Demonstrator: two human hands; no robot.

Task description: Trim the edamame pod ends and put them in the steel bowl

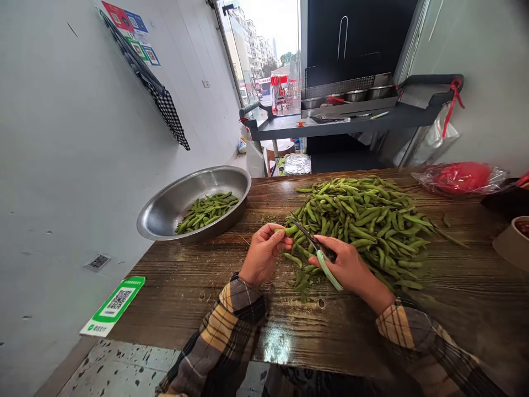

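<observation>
A big heap of green pods point(363, 220) lies on the dark wooden table point(231, 286). My left hand point(263, 255) pinches one green pod point(290, 229) at the heap's near left edge. My right hand point(347, 267) grips scissors point(317, 249) with pale green handles. Their dark blades point up and left toward the held pod's tip. Cut bits of pod point(303, 280) lie on the table between my hands.
A steel basin point(165, 212) holding several trimmed pods point(206, 210) sits at the table's far left corner. A red bag in clear plastic point(463, 177) and a brown bowl point(512, 242) stand at the right. A grey cart point(351, 118) stands beyond the table.
</observation>
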